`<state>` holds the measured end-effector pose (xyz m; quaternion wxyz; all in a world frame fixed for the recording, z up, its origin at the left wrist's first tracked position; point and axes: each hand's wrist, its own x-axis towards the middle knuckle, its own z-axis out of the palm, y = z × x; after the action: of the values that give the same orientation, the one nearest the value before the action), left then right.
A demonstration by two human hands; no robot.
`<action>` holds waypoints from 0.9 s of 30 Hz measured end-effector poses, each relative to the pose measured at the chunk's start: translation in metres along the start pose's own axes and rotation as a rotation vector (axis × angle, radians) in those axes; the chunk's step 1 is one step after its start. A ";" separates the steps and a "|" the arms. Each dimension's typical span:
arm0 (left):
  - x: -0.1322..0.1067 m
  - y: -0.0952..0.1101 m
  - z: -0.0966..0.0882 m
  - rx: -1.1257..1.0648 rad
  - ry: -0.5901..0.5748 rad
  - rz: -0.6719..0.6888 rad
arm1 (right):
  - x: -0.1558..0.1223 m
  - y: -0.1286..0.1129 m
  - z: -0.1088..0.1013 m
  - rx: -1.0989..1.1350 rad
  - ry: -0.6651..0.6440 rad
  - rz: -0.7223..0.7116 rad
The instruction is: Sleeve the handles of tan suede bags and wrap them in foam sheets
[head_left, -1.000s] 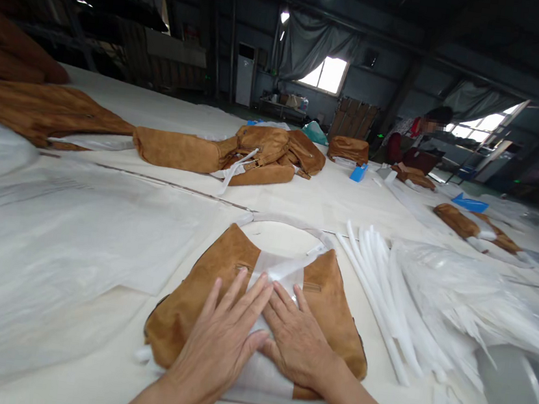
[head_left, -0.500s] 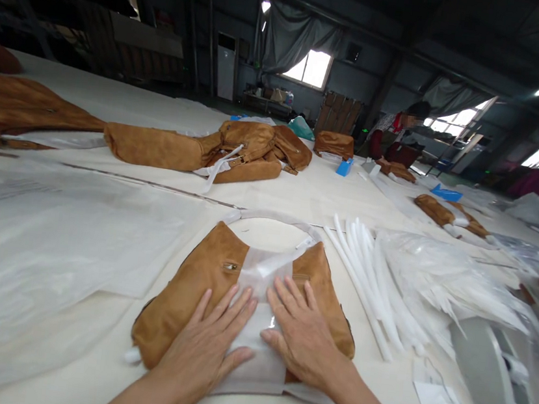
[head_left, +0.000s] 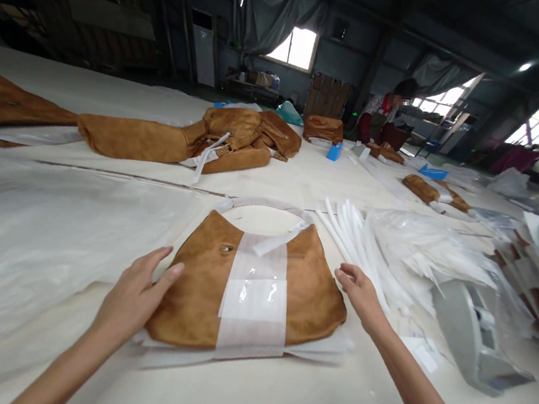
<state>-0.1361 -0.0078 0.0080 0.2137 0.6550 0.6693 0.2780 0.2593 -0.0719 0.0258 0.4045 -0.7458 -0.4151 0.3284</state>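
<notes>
Near brown bag [head_left: 196, 298], its underside out of sight

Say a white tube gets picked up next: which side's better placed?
Probably the right grip: it looks open and unloaded, right beside the tubes. The left grip is also open, but across the bag from them.

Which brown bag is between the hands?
The front bag, pale band down its middle, with left hand and right hand either side; other brown bags lie farther back.
</notes>
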 end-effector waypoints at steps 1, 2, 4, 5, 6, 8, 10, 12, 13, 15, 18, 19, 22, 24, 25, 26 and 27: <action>0.008 -0.005 -0.002 -0.044 -0.037 -0.117 | 0.004 0.003 -0.001 0.022 -0.041 0.062; 0.015 -0.009 -0.003 -0.087 -0.080 -0.196 | 0.007 0.005 -0.001 0.045 -0.084 0.094; 0.025 -0.010 -0.002 -0.203 -0.159 -0.270 | 0.012 0.006 0.002 0.082 -0.150 0.120; 0.027 -0.008 -0.002 -0.265 -0.187 -0.295 | 0.014 0.006 0.004 0.105 -0.175 0.136; 0.029 -0.006 -0.002 -0.326 -0.211 -0.329 | 0.016 0.006 0.005 0.130 -0.198 0.155; 0.033 -0.003 -0.001 -0.438 -0.266 -0.419 | 0.021 0.005 0.006 0.182 -0.229 0.194; 0.039 -0.005 0.000 -0.535 -0.342 -0.492 | 0.026 0.003 0.006 0.230 -0.258 0.220; 0.045 -0.009 0.002 -0.649 -0.456 -0.542 | 0.033 0.000 0.006 0.262 -0.294 0.221; 0.048 -0.010 0.002 -0.708 -0.515 -0.567 | 0.037 -0.002 0.007 0.280 -0.325 0.222; 0.050 -0.009 0.001 -0.828 -0.641 -0.638 | 0.045 -0.004 0.010 0.361 -0.443 0.259; 0.045 0.003 -0.003 -0.986 -0.749 -0.780 | 0.050 -0.002 0.015 0.521 -0.642 0.367; 0.042 0.008 -0.005 -1.032 -0.748 -0.811 | 0.050 -0.001 0.016 0.554 -0.682 0.378; 0.032 0.012 -0.012 -1.157 -0.687 -0.799 | 0.047 0.004 0.015 0.579 -0.733 0.331; 0.025 0.009 -0.016 -1.197 -0.675 -0.739 | 0.046 0.007 0.013 0.600 -0.772 0.308; 0.023 0.006 -0.017 -1.182 -0.665 -0.709 | 0.045 0.008 0.012 0.614 -0.792 0.304; 0.021 0.005 -0.016 -1.144 -0.652 -0.680 | 0.044 0.008 0.013 0.630 -0.809 0.296; 0.021 0.007 -0.013 -1.090 -0.642 -0.652 | 0.041 0.008 0.014 0.645 -0.820 0.282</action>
<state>-0.1404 0.0118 0.0235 0.7698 0.2710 0.5008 0.2883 0.2685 -0.0332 0.0065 0.3697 -0.4427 -0.3127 0.7547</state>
